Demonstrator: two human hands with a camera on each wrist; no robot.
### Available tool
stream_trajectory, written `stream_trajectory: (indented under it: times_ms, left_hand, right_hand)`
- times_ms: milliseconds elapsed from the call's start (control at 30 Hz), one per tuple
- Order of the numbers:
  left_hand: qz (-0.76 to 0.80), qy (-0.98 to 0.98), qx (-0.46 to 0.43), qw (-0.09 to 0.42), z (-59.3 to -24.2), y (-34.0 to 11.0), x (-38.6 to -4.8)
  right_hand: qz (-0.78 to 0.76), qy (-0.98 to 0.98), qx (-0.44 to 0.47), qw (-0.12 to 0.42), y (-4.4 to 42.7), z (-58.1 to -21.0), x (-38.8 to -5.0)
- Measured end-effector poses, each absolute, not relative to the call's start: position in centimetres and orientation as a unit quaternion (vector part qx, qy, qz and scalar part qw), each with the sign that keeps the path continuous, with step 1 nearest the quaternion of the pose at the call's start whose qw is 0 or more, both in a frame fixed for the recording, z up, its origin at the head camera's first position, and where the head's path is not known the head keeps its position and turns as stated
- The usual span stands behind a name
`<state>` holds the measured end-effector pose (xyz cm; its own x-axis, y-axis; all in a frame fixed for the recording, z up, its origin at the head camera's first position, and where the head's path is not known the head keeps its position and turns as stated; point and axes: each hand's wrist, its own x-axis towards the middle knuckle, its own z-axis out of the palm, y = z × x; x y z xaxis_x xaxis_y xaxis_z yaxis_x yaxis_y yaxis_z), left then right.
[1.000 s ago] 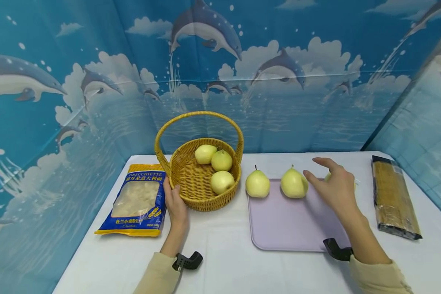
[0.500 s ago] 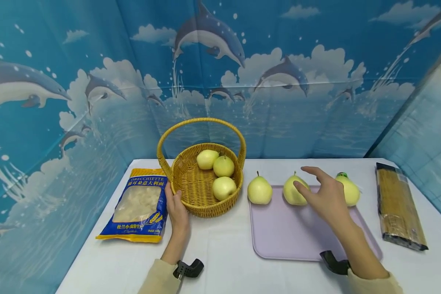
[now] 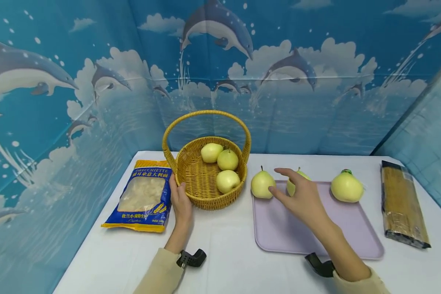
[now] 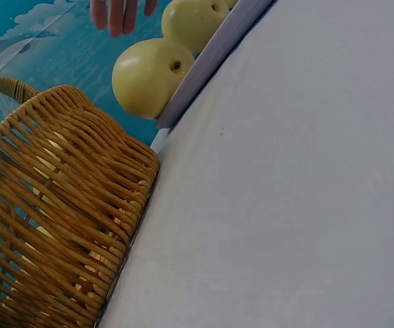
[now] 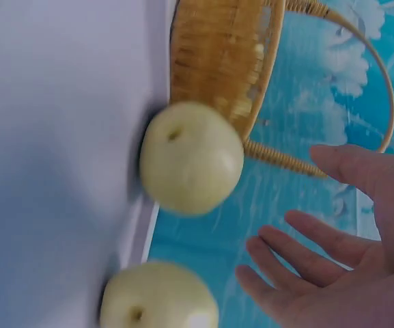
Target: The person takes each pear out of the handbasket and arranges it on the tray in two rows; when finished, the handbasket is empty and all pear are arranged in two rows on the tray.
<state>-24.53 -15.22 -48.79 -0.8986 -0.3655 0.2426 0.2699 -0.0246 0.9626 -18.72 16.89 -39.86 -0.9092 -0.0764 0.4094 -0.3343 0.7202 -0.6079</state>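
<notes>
The wicker basket [image 3: 202, 200] holds several yellow-green pears [image 3: 228, 181]. My left hand [image 3: 181, 204] rests against its left side, fingers fairly straight along the wall. On the lilac tray's [image 3: 294, 228] back edge stand a left pear [image 3: 262, 184], a middle one [image 3: 291, 188] partly covered by my right hand, and a right one [image 3: 347, 187]. My right hand [image 3: 305, 200] hovers over the tray, thumb and fingers spread, holding nothing. In the right wrist view the hand [image 5: 340, 253] is beside two pears [image 5: 191, 158], with a gap between.
A blue and yellow pasta bag [image 3: 141, 196] lies left of the basket. A long pack of noodles [image 3: 404, 204] lies right of the tray. The basket's tall handle [image 3: 207, 112] arches up before the dolphin-printed curtain [image 3: 220, 90] behind the table.
My right hand has moved left from near the right pear, past the middle one, toward the left pear, and the right pear is now uncovered. My left hand stays at the basket.
</notes>
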Motion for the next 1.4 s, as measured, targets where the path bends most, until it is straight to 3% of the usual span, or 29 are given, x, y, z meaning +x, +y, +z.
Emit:
stream_trajectory:
  times_ms: [500, 900, 1400]
  left_hand:
    - [-0.723, -0.654, 0.029, 0.219, -48.2, -14.9, -25.2]
    - [-0.714, -0.660, 0.037, 0.230, -48.1, -14.8, -25.2]
    - [-0.723, -0.656, 0.039, 0.212, -48.6, -15.1, -24.3]
  right_hand:
    - [0.391, -0.898, 0.179, 0.089, 8.4, -37.4, -22.8]
    - [0.305, -0.939, 0.156, 0.015, 5.0, -37.3, -25.1]
    - [0.198, -0.963, 0.183, 0.021, 3.7, -38.4, -25.6]
